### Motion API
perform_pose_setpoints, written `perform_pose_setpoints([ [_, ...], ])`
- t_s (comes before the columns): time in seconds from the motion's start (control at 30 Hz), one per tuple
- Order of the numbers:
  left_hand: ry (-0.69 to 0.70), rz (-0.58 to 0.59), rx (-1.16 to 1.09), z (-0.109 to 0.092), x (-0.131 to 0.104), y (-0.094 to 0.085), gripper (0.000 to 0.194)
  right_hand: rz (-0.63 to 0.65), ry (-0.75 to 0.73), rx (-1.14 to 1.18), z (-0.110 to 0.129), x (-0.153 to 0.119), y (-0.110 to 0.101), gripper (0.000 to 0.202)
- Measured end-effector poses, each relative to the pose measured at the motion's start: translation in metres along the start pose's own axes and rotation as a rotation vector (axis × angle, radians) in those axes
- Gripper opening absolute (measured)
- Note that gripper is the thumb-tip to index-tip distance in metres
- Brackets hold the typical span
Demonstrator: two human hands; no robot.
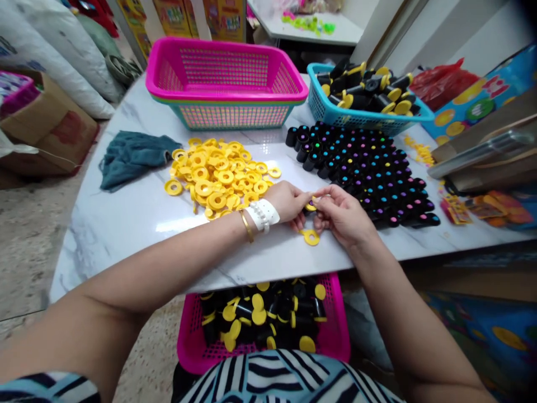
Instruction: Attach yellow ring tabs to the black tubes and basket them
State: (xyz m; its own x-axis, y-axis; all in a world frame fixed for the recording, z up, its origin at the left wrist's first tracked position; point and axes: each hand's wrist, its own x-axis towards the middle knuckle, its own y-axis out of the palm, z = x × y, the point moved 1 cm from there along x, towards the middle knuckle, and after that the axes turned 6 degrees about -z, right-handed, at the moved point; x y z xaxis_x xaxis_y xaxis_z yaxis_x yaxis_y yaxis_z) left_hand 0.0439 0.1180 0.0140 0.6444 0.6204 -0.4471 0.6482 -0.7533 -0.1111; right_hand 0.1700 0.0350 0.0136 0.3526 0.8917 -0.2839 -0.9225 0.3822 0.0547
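Observation:
Near the front of the marbled table, my left hand [287, 202] and my right hand [342, 215] meet, their fingers closed together on a small yellow ring cap [311, 206]. Something dark with a purple spot shows in the cap's centre; my fingers hide most of it. Just below them a second yellow ring cap [311, 238] lies flat on the table. Left of my left hand spreads a heap of yellow ring caps [218, 173]. To the right of my right hand stand tight rows of black canisters [361, 165] with coloured dots on their tops.
Stacked pink and teal baskets [226, 92] stand at the table's back. A blue basket [377, 118] beside them holds capped black canisters. A pink basket [342, 330] of more canisters sits below the table edge. A dark cloth [136, 159] lies left; a metal bar [482, 154] juts in right.

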Motion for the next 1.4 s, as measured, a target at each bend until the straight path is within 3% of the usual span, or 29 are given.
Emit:
perform_pose_setpoints([
  [0.13,0.056,0.05,0.037,0.003,-0.006,-0.003,0.032,0.025,-0.027,-0.011,-0.004,-0.005,0.0,0.035],
  [0.23,0.203,0.103,0.181,0.004,-0.013,-0.009,0.039,0.031,-0.038,-0.008,-0.005,-0.003,-0.001,0.035],
  [0.4,0.453,-0.061,0.485,0.004,-0.018,-0.014,0.031,0.037,0.025,0.084,-0.002,-0.006,-0.009,0.029],
  [0.6,0.418,0.072,0.429,0.005,-0.013,-0.018,0.037,0.079,0.039,0.083,0.005,-0.008,-0.026,0.03],
  [0.87,0.456,0.042,0.539,-0.005,-0.011,-0.02,0.031,0.318,0.176,-0.258,0.018,0.01,-0.014,0.058],
  [1.1,0.481,-0.091,0.75,-0.005,-0.013,-0.017,0.03,0.237,0.009,-0.293,0.004,-0.008,-0.002,0.065],
  [1.2,0.377,-0.024,0.798,-0.01,-0.018,-0.022,0.035,0.091,-0.082,-0.325,-0.001,-0.01,0.0,0.053],
  [1.27,0.347,0.008,0.873,-0.014,-0.024,-0.023,0.048,0.005,-0.103,-0.314,0.002,-0.016,-0.005,0.044],
  [1.33,0.41,0.003,1.01,-0.014,-0.031,-0.02,0.064,-0.011,-0.119,-0.33,0.005,-0.031,-0.013,0.038],
  [1.4,0.522,-0.008,1.132,-0.011,-0.037,-0.012,0.071,0.058,-0.127,-0.396,0.006,-0.058,-0.02,0.034],
])
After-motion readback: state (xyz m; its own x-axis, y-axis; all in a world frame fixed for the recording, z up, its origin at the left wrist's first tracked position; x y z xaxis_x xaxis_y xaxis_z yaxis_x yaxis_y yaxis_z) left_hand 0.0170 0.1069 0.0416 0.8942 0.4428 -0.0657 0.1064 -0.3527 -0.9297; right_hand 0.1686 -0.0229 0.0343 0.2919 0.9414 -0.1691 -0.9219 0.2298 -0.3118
